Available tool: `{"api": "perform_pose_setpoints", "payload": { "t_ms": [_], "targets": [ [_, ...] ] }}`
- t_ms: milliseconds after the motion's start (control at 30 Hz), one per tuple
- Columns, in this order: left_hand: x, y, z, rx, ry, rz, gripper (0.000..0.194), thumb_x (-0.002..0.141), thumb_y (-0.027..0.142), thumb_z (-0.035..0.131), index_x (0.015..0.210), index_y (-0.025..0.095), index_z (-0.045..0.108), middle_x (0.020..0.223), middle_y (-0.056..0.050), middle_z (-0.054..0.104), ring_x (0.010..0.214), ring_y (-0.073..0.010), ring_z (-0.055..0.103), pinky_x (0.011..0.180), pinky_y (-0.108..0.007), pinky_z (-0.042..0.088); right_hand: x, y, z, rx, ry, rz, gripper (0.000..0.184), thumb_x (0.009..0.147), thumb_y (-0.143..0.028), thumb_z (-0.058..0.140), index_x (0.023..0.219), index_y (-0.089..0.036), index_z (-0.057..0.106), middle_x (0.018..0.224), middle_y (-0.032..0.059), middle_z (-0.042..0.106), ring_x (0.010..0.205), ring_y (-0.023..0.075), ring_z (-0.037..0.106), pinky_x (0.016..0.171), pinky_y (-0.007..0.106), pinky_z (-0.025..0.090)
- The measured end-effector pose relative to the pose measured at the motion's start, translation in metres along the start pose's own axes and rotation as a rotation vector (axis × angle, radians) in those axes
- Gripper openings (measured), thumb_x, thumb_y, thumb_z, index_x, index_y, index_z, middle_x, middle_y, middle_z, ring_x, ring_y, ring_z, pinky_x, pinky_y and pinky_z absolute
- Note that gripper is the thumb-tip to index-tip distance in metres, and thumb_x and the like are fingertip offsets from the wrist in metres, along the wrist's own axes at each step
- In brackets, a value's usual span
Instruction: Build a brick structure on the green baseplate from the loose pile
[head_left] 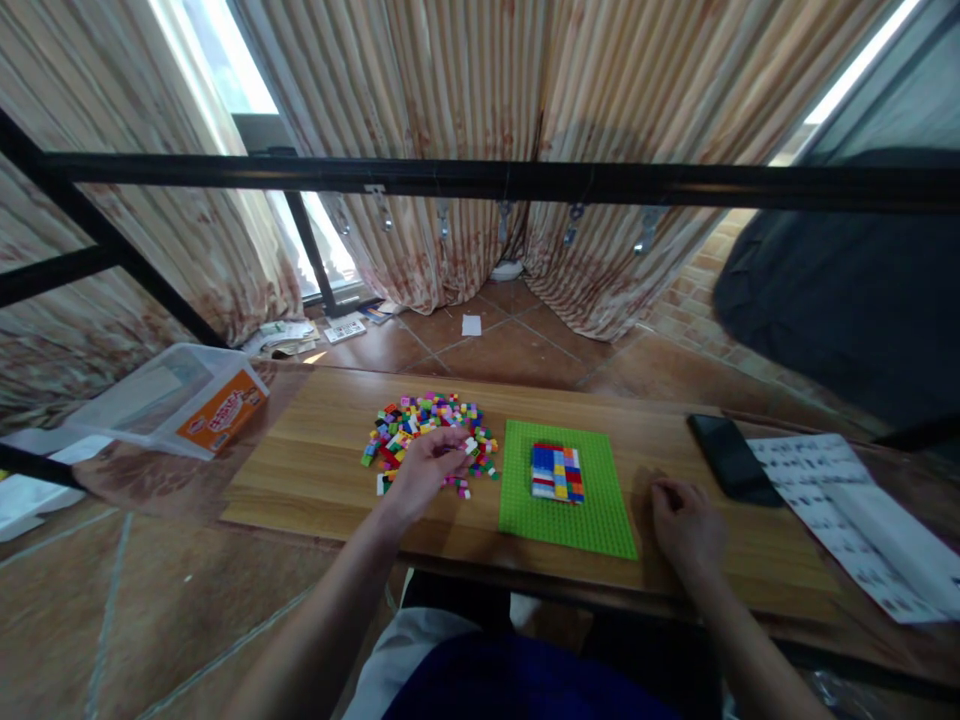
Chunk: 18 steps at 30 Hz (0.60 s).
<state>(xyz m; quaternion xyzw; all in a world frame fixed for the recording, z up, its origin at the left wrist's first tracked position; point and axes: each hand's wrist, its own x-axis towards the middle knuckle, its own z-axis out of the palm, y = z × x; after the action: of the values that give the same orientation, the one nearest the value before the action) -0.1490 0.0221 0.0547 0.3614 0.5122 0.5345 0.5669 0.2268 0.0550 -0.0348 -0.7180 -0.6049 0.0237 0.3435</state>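
Several layers of the block build (557,473) seem done on the green baseplate (516,512), many loose bricks (390,430) remain, and whether the left hand (429,470) grips one, I cannot tell.

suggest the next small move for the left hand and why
Probably pinch one brick from the loose pile: the left hand is right at it, and the green baseplate has bare studs around the brick block. Whether the fingers already hold one is unclear.
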Motion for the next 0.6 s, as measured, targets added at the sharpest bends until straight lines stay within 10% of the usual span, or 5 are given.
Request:
{"api": "perform_pose_setpoints", "payload": {
  "t_ms": [167, 367, 600],
  "targets": [
    [-0.020, 0.006, 0.012, 0.134, 0.011, 0.085, 0.031, 0.064, 0.023, 0.076, 0.093, 0.016, 0.068, 0.085, -0.003, 0.070, 0.073, -0.0134, 0.063, 0.066, -0.024, 0.050, -0.013, -0.076, -0.023, 0.424, 0.017, 0.155, 0.037, 0.083, -0.047, 0.054, 0.091, -0.015, 0.069, 0.084, 0.0102, 0.071, 0.076, 0.0221, 0.063, 0.070, 0.035, 0.049],
    [-0.047, 0.003, 0.029, 0.204, -0.067, 0.159, 0.025, 0.071, 0.025, 0.072, 0.095, 0.018, 0.068, 0.094, -0.005, 0.070, 0.087, -0.0172, 0.064, 0.083, -0.030, 0.050, -0.065, -0.195, -0.031, 0.972, -0.446, 0.025, 0.029, 0.081, -0.043, 0.063, 0.099, -0.021, 0.068, 0.081, 0.0027, 0.069, 0.074, 0.0157, 0.063, 0.069, 0.029, 0.051],
    [-0.067, -0.002, 0.036, 0.235, -0.101, 0.160, 0.021, 0.077, 0.029, 0.068, 0.095, 0.019, 0.069, 0.093, -0.004, 0.069, 0.085, -0.0168, 0.063, 0.081, -0.029, 0.050, -0.094, -0.220, -0.018, 1.129, -0.464, 0.177, 0.015, 0.079, -0.035, 0.066, 0.084, -0.021, 0.069, 0.075, 0.0007, 0.070, 0.068, 0.0147, 0.063, 0.066, 0.028, 0.052]
  ]
}}
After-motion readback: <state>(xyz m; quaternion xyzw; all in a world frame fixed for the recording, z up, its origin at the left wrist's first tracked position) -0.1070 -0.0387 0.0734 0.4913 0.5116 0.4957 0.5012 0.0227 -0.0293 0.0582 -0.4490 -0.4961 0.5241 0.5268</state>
